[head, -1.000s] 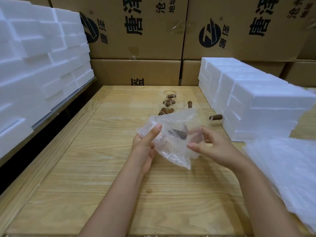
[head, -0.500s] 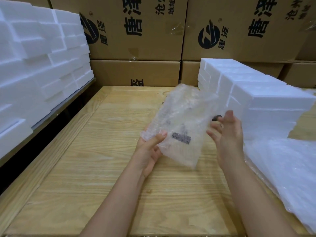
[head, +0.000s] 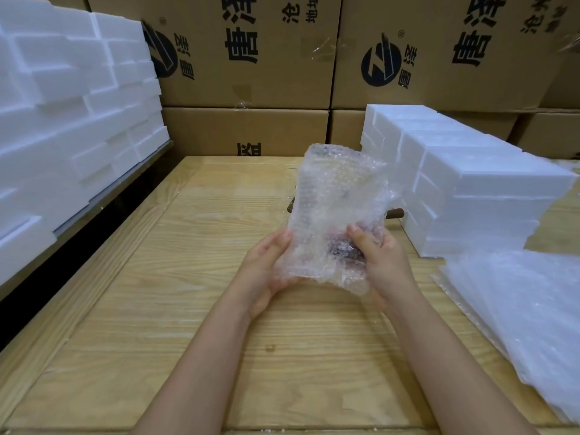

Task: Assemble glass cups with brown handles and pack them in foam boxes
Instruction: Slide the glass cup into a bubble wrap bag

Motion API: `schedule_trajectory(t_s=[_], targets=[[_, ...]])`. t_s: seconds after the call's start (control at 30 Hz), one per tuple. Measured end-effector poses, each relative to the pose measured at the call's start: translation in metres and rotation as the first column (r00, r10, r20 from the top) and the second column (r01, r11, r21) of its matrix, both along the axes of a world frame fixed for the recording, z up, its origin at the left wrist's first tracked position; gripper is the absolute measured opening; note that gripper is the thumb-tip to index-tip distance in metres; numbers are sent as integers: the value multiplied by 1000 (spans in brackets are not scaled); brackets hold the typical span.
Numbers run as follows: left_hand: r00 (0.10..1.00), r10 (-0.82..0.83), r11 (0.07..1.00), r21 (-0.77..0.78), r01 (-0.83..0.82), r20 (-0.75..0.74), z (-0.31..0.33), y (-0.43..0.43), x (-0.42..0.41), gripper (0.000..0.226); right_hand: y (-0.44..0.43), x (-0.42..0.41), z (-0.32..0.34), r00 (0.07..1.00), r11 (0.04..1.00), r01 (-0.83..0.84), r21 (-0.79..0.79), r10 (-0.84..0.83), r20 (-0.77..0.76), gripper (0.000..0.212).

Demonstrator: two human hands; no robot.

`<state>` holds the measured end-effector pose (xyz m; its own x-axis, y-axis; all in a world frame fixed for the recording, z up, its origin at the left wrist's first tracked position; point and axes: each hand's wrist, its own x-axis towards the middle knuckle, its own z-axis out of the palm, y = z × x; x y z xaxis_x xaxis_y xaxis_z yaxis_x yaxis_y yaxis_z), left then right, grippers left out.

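A clear bubble-wrap bag [head: 335, 202] stands upright above the wooden table [head: 194, 309], held between both hands. My left hand [head: 266, 268] grips its lower left edge, thumb on the front. My right hand [head: 379, 262] grips the lower right part, fingers curled round a dark shape inside the bag. One brown handle [head: 396, 213] pokes out to the right behind the bag, and another brown tip [head: 290, 208] shows at its left edge. The glass cups behind the bag are hidden.
White foam boxes [head: 464, 180] are stacked at the right, and more foam boxes [head: 69, 127] fill a shelf at the left. A pile of bubble-wrap bags [head: 527, 315] lies at the near right. Printed cardboard cartons [head: 251, 58] wall off the back.
The bag was crumpled low between my hands, then was lifted and opened out tall. My right hand came back from the foam stack and took hold of the bag's lower right part.
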<state>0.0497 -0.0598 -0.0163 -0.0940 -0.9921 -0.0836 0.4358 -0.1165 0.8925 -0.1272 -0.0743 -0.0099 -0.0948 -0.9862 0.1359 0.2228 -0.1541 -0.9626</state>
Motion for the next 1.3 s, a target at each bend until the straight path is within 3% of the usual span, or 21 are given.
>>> schedule_trajectory(t_s=[0.1,0.23,0.4,0.53,0.67,0.8,0.83,0.93,1.0,1.07,1.1,1.17,1.23,1.3], targets=[[988,114,992,-74,-107,101,-2,-3,-1,39,-3,-4,-1,988,999,-36,-35,30,-150,8],[978,145,985,-115,-129,148,-1,-1,-4,17,-3,-12,5,963,994,-99,-40,85,-257,37],[982,140,989,-75,-131,129,-1,-2,-6,19,-5,-16,5,965,995,-84,-45,69,-254,34],[967,98,993,-87,-79,237,-4,0,-12,12,-2,-8,4,965,991,-128,-38,116,-237,32],[954,105,988,-141,-68,279,-6,2,-15,31,2,-1,2,955,971,-238,-16,232,-183,40],[942,160,978,-173,-113,294,-5,4,-16,25,5,4,3,932,958,-278,72,287,-219,72],[938,155,977,-188,-99,311,-5,5,-16,24,6,5,3,923,960,-273,69,281,-263,66],[922,168,967,-240,-85,349,-8,6,-17,23,7,9,0,892,974,-220,57,225,-393,5],[920,204,947,-306,-98,334,-7,8,-18,29,7,10,-2,863,977,-194,86,212,-458,30],[925,215,927,-365,-91,313,-4,10,-18,47,8,8,-1,864,963,-245,115,271,-424,45],[928,202,923,-377,-75,312,-2,11,-19,57,11,8,2,857,943,-308,130,334,-392,43],[936,162,913,-407,-22,311,-1,13,-19,67,14,6,5,785,900,-416,130,427,-448,19],[958,94,914,-405,25,272,1,14,-17,66,13,8,4,766,924,-368,105,365,-530,38],[983,-41,948,-305,95,179,5,15,-15,71,10,10,3,745,971,-227,68,218,-631,41]])
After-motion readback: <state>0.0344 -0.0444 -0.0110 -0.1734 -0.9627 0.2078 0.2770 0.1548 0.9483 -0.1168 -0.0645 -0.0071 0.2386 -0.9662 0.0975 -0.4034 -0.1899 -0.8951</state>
